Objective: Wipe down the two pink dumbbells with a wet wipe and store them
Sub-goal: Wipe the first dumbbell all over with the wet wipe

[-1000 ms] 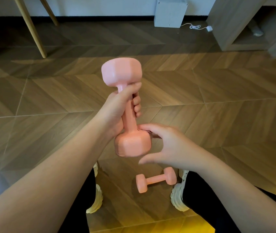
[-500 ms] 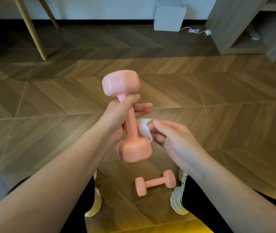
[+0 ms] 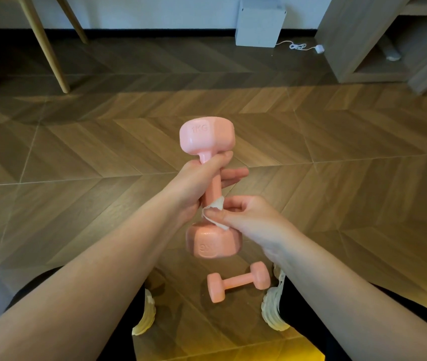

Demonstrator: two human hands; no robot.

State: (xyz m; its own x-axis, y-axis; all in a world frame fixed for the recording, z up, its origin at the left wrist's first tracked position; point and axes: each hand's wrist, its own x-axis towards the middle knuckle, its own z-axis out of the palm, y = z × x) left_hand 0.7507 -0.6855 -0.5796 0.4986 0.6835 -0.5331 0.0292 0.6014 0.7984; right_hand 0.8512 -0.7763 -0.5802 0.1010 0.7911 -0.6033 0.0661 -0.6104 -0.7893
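Note:
A pink dumbbell marked 1KG stands nearly upright in mid-air. My left hand grips its handle, thumb over the top and fingers wrapped behind. My right hand pinches a small white wet wipe and presses it against the lower end of the handle, just above the bottom head. The wipe is crumpled and mostly hidden by my fingers. A second pink dumbbell lies on its side on the wooden floor between my two white shoes.
Wooden chair legs stand at the back left. A white box with a cable sits against the far wall. An open wooden shelf unit fills the back right. My knees and shoes flank the lying dumbbell.
My right hand, first open beside the bottom head, took up the wet wipe and brought it onto the handle's lower end. The held dumbbell sank slightly and its 1KG marking turned into view.

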